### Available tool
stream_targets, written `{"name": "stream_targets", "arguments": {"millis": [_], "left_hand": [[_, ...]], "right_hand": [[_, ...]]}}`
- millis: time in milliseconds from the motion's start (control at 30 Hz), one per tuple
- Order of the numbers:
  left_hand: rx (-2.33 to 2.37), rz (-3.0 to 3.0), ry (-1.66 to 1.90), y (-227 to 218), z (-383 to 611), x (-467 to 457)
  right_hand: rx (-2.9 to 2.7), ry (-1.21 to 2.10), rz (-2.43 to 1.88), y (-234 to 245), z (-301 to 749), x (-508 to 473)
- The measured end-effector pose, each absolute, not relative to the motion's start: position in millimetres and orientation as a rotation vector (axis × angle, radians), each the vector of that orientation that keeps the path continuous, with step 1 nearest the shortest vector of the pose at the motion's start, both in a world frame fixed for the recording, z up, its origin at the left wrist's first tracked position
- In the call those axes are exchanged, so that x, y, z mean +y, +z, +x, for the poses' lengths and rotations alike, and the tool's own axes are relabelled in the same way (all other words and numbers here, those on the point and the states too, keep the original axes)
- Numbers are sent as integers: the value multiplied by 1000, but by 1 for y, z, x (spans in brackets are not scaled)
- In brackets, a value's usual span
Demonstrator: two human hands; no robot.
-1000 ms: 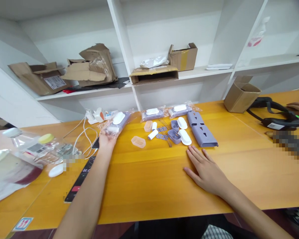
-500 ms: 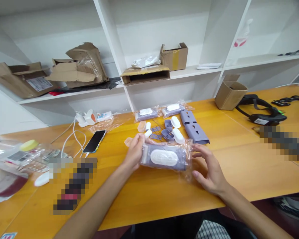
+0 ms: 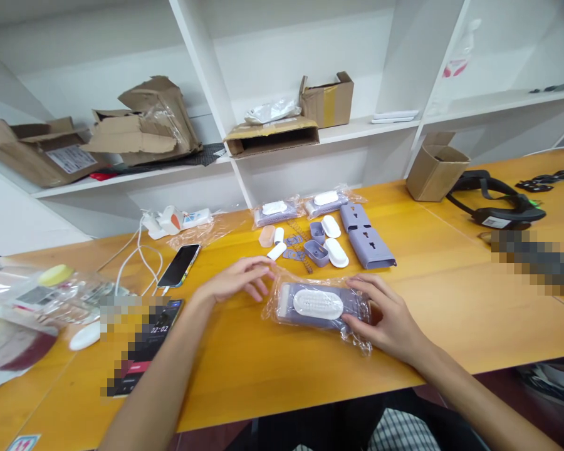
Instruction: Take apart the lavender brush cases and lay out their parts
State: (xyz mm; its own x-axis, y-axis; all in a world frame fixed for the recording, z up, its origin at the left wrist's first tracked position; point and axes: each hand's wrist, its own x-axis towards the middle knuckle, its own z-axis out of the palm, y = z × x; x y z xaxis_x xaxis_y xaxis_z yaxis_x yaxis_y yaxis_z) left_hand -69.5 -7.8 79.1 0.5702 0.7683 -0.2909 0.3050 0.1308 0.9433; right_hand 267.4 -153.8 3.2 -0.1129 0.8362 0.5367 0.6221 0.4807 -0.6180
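Note:
A clear plastic bag (image 3: 317, 305) holding a purple part and a white oval piece lies on the orange table (image 3: 451, 313) in front of me. My right hand (image 3: 388, 316) grips the bag's right end, thumb underneath and fingers over the top. My left hand (image 3: 237, 282) hovers at the bag's left edge with its fingers loosely apart, holding nothing. Behind the bag lie loose parts: two purple socket panels (image 3: 366, 238), white oval caps (image 3: 337, 252), small purple trays (image 3: 317, 252), a white cylinder (image 3: 276, 250) and springs.
Two more sealed bags (image 3: 276, 213) lie at the back by the white shelf unit. A phone (image 3: 179, 265), white cables (image 3: 141, 260) and bottles (image 3: 51, 285) are to the left. A cardboard box (image 3: 437, 172) and a black headset (image 3: 498, 207) sit to the right.
My left hand fetched the bag from the far left and brought it in front of me. The bag now lies on the table, my right hand holds its end, my left has let go.

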Motion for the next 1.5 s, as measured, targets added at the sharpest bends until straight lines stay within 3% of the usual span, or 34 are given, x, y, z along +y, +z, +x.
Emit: {"name": "stream_targets", "arguments": {"millis": [133,300,467,667,833,1200,1500], "left_hand": [[1067,1588,286,85,-94,4],[1212,1780,636,65,-86,15],[1212,1841,741,64,-71,13],[823,1884,475,76,-50,-20],[792,2100,280,66,-34,-35],[805,1976,235,63,-37,-27],[775,1840,535,60,-39,-25]], "right_hand": [[-1810,302,-1240,1,268,-154],[-1800,347,-1276,-5,270,-153],[-1801,358,-1261,-10,271,-152],[-1659,449,-1222,-4,268,-153],[-1663,453,-1130,3,271,-151],[-1080,1176,-907,3,318,-143],[-1946,210,-1562,16,312,-173]]}}
